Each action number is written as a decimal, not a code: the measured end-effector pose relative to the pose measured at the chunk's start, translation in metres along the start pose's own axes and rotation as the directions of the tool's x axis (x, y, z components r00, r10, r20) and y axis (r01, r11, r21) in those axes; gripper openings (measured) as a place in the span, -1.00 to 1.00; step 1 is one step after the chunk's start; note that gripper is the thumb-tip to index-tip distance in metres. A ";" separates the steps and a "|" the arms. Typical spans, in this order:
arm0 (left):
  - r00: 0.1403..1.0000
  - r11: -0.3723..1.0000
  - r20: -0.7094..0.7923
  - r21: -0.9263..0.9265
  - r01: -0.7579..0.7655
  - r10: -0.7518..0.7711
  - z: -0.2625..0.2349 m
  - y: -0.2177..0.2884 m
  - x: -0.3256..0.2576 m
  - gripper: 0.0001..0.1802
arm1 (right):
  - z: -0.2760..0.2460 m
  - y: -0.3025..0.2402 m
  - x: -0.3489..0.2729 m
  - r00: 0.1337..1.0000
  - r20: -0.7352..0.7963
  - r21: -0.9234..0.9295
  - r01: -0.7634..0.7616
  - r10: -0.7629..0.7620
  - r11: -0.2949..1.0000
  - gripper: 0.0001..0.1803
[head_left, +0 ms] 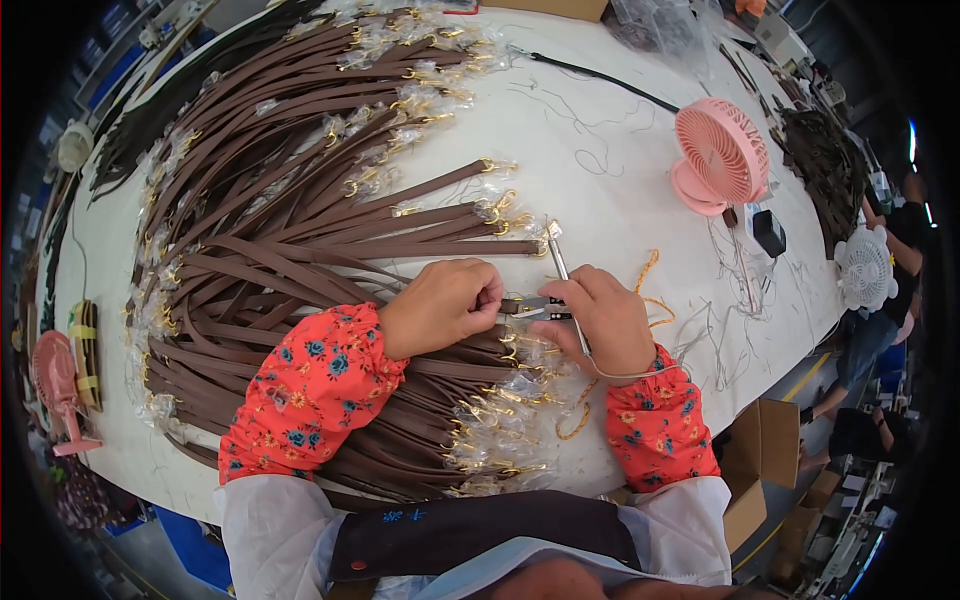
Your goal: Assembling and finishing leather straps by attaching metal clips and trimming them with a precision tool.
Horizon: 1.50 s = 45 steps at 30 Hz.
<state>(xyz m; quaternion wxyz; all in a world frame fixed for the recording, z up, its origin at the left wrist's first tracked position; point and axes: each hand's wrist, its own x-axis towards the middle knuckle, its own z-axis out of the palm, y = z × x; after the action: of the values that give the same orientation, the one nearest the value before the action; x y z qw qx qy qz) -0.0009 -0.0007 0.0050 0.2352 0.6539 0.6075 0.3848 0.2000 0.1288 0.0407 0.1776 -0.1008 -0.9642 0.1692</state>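
My left hand [442, 303] pinches the end of a brown leather strap [512, 306] near the middle of the white table [600, 150]. My right hand [606, 318] grips a slim metal tool [560, 262] whose tip points up and away, and its fingers also meet the strap end beside the left hand. Both forearms wear red flowered sleeve covers. Under and around my hands lies a big heap of brown straps [290, 200] with gold clasps wrapped in clear plastic.
A pink desk fan [722, 155] stands at the right of the table, with a small black box [768, 232] and a white fan [864, 267] near it. Loose threads and a yellow cord [650, 285] lie right of my hands. Another pink fan [58, 380] is at far left. Cardboard boxes [765, 450] sit lower right.
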 end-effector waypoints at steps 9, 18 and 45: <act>1.000 1.000 0.002 0.010 0.011 -0.011 0.001 0.000 0.000 -0.87 | 0.003 -0.005 0.001 1.000 -0.019 -0.084 0.015 -0.017 0.996 -0.66; 1.000 1.000 0.003 0.003 0.007 -0.007 0.001 0.000 0.000 -0.87 | 0.006 -0.006 0.003 0.995 -0.047 -0.099 0.081 -0.086 0.992 -0.73; 1.000 1.000 0.020 0.027 -0.002 0.001 0.001 0.000 0.000 -0.87 | 0.014 -0.005 0.004 0.993 -0.017 -0.133 0.110 -0.113 0.985 -0.83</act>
<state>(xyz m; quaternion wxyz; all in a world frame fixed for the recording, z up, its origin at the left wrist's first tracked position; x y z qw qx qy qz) 0.0004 -0.0006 0.0044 0.2323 0.6611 0.6098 0.3703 0.1905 0.1212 0.0315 0.1913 -0.0604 -0.9752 0.0936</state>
